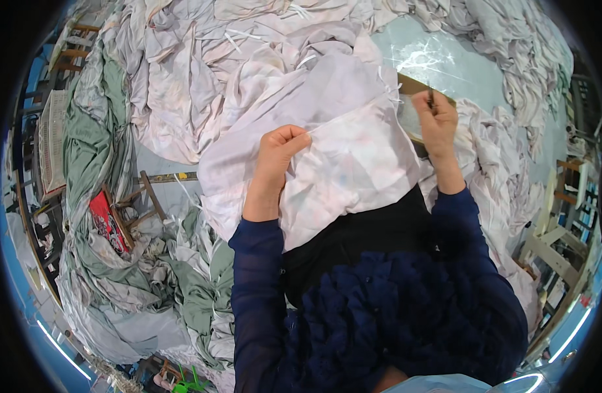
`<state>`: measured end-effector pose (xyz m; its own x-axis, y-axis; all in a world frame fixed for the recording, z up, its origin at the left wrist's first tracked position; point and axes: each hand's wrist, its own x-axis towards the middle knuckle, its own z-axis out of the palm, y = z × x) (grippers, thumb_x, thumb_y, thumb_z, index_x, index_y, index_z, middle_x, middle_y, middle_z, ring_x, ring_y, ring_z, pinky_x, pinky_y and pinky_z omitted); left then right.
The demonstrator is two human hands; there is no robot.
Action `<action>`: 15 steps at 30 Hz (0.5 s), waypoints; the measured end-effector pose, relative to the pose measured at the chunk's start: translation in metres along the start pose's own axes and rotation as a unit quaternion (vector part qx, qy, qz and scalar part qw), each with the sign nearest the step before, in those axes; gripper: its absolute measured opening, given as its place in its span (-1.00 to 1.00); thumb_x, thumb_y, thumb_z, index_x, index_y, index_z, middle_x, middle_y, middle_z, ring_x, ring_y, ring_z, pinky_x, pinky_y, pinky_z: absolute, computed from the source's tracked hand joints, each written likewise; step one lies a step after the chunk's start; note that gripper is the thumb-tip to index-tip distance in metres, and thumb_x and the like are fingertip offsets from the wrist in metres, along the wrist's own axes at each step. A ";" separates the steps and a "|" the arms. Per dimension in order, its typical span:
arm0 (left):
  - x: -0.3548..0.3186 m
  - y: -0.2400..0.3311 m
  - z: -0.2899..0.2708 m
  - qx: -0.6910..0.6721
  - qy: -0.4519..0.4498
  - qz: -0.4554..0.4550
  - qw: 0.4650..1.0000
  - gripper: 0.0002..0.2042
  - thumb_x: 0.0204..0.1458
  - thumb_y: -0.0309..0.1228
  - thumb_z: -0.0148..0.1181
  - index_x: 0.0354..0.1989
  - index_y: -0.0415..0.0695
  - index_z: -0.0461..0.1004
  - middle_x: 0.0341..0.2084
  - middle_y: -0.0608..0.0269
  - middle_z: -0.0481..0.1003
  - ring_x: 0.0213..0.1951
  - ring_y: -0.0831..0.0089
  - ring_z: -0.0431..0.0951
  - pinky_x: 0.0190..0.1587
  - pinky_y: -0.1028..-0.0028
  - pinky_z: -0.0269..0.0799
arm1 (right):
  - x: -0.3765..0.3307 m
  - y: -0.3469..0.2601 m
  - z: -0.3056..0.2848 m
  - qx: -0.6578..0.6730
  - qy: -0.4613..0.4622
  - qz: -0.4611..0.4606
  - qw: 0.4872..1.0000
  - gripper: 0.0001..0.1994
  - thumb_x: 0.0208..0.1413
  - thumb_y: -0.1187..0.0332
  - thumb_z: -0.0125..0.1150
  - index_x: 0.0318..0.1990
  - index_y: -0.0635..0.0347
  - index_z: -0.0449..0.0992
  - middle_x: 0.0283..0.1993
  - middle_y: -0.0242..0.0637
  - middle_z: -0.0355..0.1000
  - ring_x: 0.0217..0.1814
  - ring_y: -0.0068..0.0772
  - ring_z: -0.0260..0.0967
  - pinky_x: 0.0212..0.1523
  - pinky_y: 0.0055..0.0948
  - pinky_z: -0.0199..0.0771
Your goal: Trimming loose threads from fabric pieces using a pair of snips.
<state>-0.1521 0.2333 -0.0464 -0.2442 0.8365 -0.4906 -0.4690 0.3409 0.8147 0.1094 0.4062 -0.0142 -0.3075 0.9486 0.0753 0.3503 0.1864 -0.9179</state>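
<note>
Pale pink-and-white cloth [353, 157] lies across my lap, over black fabric. A seam or folded edge of it runs up to the right from my left hand [278, 160], whose thumb and fingers are closed on that edge. My right hand [438, 128] is raised beyond the cloth's right side, apart from it. Its fingers are closed around a small dark tool [431, 98], mostly hidden, so its kind is unclear. Loose white threads stick out at the cloth's upper right edge.
Heaps of pale cloth [176, 85] lie ahead and to the right, green cloth [91, 137] to the left. A brown-edged board or box [415, 85] sits by my right hand, before a shiny grey surface [438, 56]. Wooden stools [556, 252] stand right; a red printed item [108, 223] lies left.
</note>
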 end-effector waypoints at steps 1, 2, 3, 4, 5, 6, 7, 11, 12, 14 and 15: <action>0.001 -0.001 0.001 -0.006 0.002 0.003 1.000 -0.94 0.02 -0.53 0.28 -0.36 -0.27 0.57 -0.49 0.40 0.56 -0.45 0.70 0.45 -0.35 0.66 0.31 | 0.003 0.014 -0.013 -0.055 0.037 -0.023 0.998 -0.92 0.14 0.44 0.27 -0.33 0.26 0.55 -0.51 -0.54 0.36 -0.47 -0.75 0.22 -0.45 -0.64 0.22; 0.002 0.000 0.002 -0.005 0.000 0.003 1.000 -0.94 0.02 -0.53 0.28 -0.36 -0.27 0.57 -0.49 0.40 0.56 -0.45 0.70 0.45 -0.35 0.66 0.31 | 0.006 0.029 -0.025 -0.107 0.071 -0.045 0.991 -0.91 0.11 0.43 0.30 -0.33 0.27 0.57 -0.50 -0.49 0.41 -0.47 -0.73 0.26 -0.44 -0.62 0.27; 0.001 0.001 0.003 -0.006 -0.006 -0.003 1.000 -0.93 0.02 -0.53 0.27 -0.36 -0.26 0.57 -0.49 0.41 0.55 -0.45 0.69 0.44 -0.34 0.66 0.31 | 0.009 0.048 -0.040 -0.109 0.073 -0.045 0.990 -0.91 0.11 0.43 0.30 -0.33 0.27 0.57 -0.50 -0.49 0.41 -0.47 -0.73 0.26 -0.44 -0.62 0.27; 0.001 0.002 0.004 -0.006 -0.011 -0.009 1.000 -0.93 0.03 -0.52 0.27 -0.35 -0.26 0.57 -0.49 0.41 0.55 -0.45 0.69 0.44 -0.32 0.66 0.32 | 0.014 0.068 -0.053 -0.200 0.090 -0.065 0.974 -0.90 0.12 0.42 0.30 -0.28 0.27 0.58 -0.47 -0.48 0.43 -0.46 -0.71 0.29 -0.43 -0.63 0.29; 0.001 0.003 0.005 -0.006 -0.014 -0.009 1.000 -0.93 0.03 -0.52 0.27 -0.35 -0.26 0.57 -0.49 0.41 0.55 -0.45 0.69 0.44 -0.32 0.66 0.32 | 0.015 0.082 -0.064 -0.290 0.107 -0.083 0.947 -0.88 0.12 0.41 0.30 -0.23 0.26 0.58 -0.44 -0.47 0.44 -0.45 -0.70 0.31 -0.42 -0.63 0.32; 0.002 0.003 0.007 0.023 -0.015 -0.004 1.000 -0.92 0.03 -0.50 0.28 -0.35 -0.26 0.57 -0.49 0.43 0.54 -0.44 0.70 0.43 -0.32 0.65 0.31 | 0.013 0.089 -0.072 -0.292 0.109 -0.083 0.947 -0.88 0.12 0.41 0.30 -0.23 0.26 0.58 -0.44 -0.47 0.44 -0.45 -0.70 0.31 -0.42 -0.63 0.32; 0.002 0.005 0.009 0.053 -0.013 0.002 0.999 -0.90 0.03 -0.48 0.28 -0.35 -0.26 0.57 -0.50 0.44 0.52 -0.44 0.70 0.41 -0.32 0.65 0.31 | 0.011 0.089 -0.074 -0.347 0.106 -0.095 0.927 -0.84 0.11 0.42 0.30 -0.18 0.26 0.58 -0.41 -0.46 0.46 -0.43 -0.69 0.34 -0.39 -0.62 0.35; 0.006 0.020 0.037 0.101 -0.050 0.086 0.990 -0.84 0.03 -0.41 0.31 -0.32 -0.27 0.57 -0.51 0.46 0.51 -0.46 0.72 0.37 -0.39 0.63 0.27 | 0.000 0.058 -0.049 -0.035 0.043 0.024 0.998 -0.71 0.09 0.46 0.31 -0.02 0.26 0.54 -0.29 -0.47 0.43 -0.33 -0.72 0.32 -0.27 -0.70 0.34; 0.008 0.027 0.045 0.140 -0.056 0.075 0.986 -0.81 0.01 -0.39 0.32 -0.31 -0.27 0.57 -0.52 0.46 0.50 -0.47 0.71 0.37 -0.41 0.62 0.27 | -0.004 0.040 -0.038 -0.034 0.045 0.024 0.998 -0.71 0.09 0.46 0.31 -0.02 0.26 0.54 -0.29 -0.47 0.43 -0.33 -0.72 0.32 -0.27 -0.70 0.34; 0.017 0.034 0.057 0.183 -0.060 0.065 0.979 -0.79 0.00 -0.36 0.33 -0.30 -0.27 0.58 -0.53 0.45 0.50 -0.48 0.71 0.37 -0.43 0.61 0.28 | -0.009 0.005 -0.011 0.026 -0.067 0.046 0.996 -0.71 0.04 0.47 0.34 -0.04 0.29 0.55 -0.27 -0.48 0.41 -0.30 -0.72 0.31 -0.25 -0.70 0.34; 0.023 0.035 0.064 0.200 -0.061 0.079 0.975 -0.78 -0.01 -0.36 0.34 -0.31 -0.27 0.58 -0.54 0.43 0.50 -0.49 0.69 0.38 -0.42 0.61 0.29 | -0.009 -0.007 -0.002 0.026 -0.063 0.046 0.997 -0.71 0.04 0.47 0.34 -0.04 0.29 0.55 -0.27 -0.48 0.41 -0.30 -0.72 0.31 -0.25 -0.70 0.34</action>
<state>-0.1196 0.2920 -0.0087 -0.1732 0.9285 -0.3284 -0.0587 0.3231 0.9445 0.1115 0.3963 -0.0075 -0.3861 0.9207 -0.0568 0.3370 0.0835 -0.9378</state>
